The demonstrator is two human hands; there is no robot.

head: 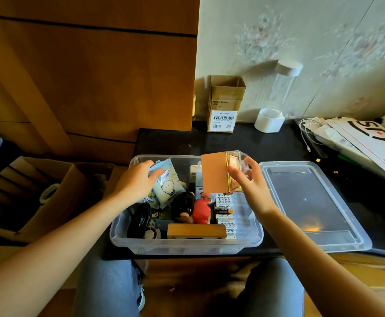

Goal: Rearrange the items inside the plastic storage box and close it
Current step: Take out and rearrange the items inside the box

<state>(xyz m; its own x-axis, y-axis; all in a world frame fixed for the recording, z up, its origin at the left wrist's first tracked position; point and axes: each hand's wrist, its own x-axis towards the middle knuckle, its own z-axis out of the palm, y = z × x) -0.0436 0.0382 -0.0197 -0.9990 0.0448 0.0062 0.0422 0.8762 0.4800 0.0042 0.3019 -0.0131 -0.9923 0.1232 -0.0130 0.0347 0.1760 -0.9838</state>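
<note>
Two hands work over the clear storage box [187, 244] at the centre of the frame. The left hand [139, 181] grips a pale blue tissue pack [167, 185] inside the box; the right hand [249, 181] holds a brown card case [214, 173] above it. The lid [310, 202] lies flat just right of the box, off it.

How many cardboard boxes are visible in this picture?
2: one small open cardboard box stands against the wall; one large cardboard box sits at the left. Others may be hidden.
</note>
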